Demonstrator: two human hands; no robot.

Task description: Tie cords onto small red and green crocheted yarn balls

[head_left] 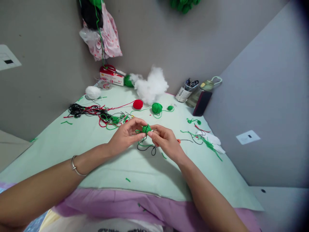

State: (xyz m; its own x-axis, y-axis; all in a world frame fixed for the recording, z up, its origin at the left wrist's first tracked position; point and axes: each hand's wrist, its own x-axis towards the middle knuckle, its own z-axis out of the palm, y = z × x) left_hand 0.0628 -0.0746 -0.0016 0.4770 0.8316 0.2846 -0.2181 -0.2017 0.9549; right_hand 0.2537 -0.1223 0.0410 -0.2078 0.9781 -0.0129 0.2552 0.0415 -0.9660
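Note:
Between my two hands, above the middle of the table, is a small green crochet piece (146, 129) with a strand of black yarn (153, 150) across its front and hanging in loops below. My left hand (126, 132) pinches its left side with thumb and fingers. From the other side, my right hand (165, 140) closes thumb and fingertips on its right edge. An orange tip (179, 141) shows beside the right palm; what it belongs to is hidden. Green yarn also trails under the left fingers.
Tangled black and red yarn (79, 110) lies left. Behind are a red ball (137, 104), a green yarn ball (156, 108), white stuffing (152, 85) and scissors (108, 68) on a box. A phone (202, 103) leans against a bottle (193, 96); yarn scraps (210, 145) lie right.

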